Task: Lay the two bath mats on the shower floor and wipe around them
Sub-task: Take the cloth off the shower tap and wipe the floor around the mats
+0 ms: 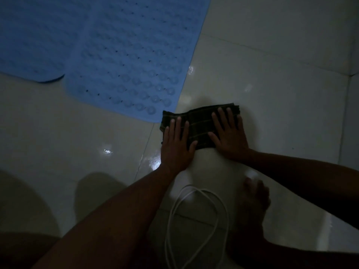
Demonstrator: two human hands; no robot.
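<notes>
Both hands, the left hand (pixel 177 141) and right hand (pixel 229 134), press flat with straight fingers on the dark folded cloth (pixel 200 127) beside the two blue bath mats (pixel 124 61) ahead-left, where a push could lift the nearer mat's corner on glossy, possibly slippery floor (pixel 272 94).

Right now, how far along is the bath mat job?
Done: both blue mats, the left mat and the right mat, lie flat side by side on the tile floor. In hand: left hand and right hand press a dark cloth flat by the right mat's corner. Left: wiping the remaining floor around them.
</notes>
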